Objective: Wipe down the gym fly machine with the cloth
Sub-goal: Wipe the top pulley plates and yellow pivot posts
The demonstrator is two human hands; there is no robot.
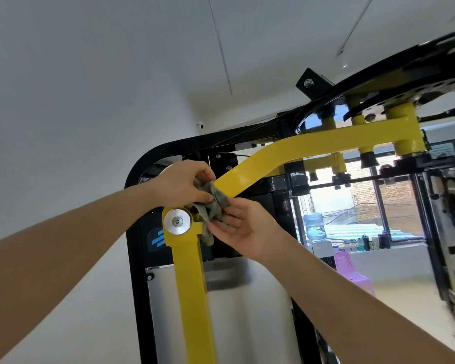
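Two bare forearms (pixel 63 248) reach up from the lower corners. The left hand (pixel 183 183) grips the grey cloth (pixel 212 206) with curled fingers, pressing it onto the yellow arm (pixel 313 143) of the fly machine (pixel 133 285), just above the silver pivot cap (pixel 177 222). Just below and to its right, the right hand (pixel 243 228) lies palm-up with fingers straight, touching the cloth's hanging end.
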